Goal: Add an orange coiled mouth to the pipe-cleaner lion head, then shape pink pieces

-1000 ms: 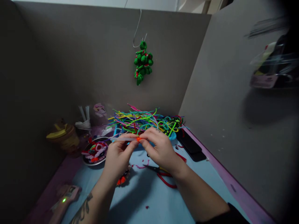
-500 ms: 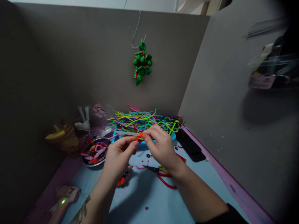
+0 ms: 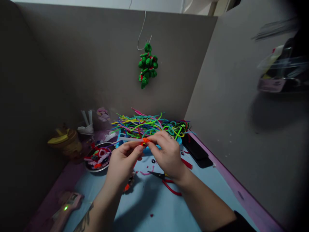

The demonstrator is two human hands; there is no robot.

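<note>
My left hand [image 3: 123, 161] and my right hand [image 3: 166, 151] meet above the blue mat [image 3: 154, 206], fingers pinched together. Between them is a pale translucent stick [image 3: 129, 139] that points left, with an orange pipe cleaner [image 3: 145, 140] wound round its right end. The left thumb and fingers grip the stick near the orange part. The right fingertips pinch the orange pipe cleaner from the other side. Just behind the hands lies a heap of coloured pipe cleaners [image 3: 149, 125].
Red-handled scissors [image 3: 166, 182] lie on the mat under my right wrist. A metal dish of small finished pieces [image 3: 98, 158] sits left, a glue gun with a green light [image 3: 65, 209] nearer. A dark phone [image 3: 196, 149] lies right. A green ornament [image 3: 147, 66] hangs on the back partition.
Both hands have risen slightly and shifted a little away from me. The right fingers have worked round the orange pipe cleaner on the stick. The grip stays the same.
</note>
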